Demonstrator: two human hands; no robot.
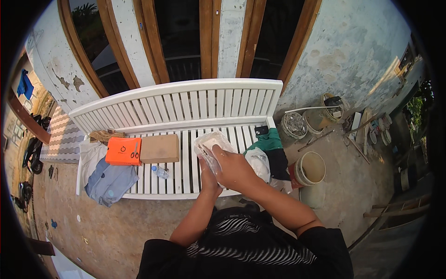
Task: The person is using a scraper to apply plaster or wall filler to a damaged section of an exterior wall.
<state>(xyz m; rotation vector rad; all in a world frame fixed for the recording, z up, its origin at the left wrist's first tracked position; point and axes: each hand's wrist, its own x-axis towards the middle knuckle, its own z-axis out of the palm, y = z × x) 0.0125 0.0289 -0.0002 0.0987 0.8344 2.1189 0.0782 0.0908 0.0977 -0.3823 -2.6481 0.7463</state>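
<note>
My left hand holds a crinkled clear plastic package with pale contents from its left side and below. My right hand is closed on the same package, its fingers at the upper part. Behind and beneath them is a white slatted bench. To the left on it are a cardboard box, an orange box with scissors on top, and a small plastic bottle. Right of my hands lie a white bag, green and black cloth and a small black object.
Grey-blue cloth hangs over the bench's left front. Right of the bench stand debris-filled buckets, an empty-looking tub and loose boards. A weathered wall with wooden-framed windows rises behind. Dark two-wheelers show at far left.
</note>
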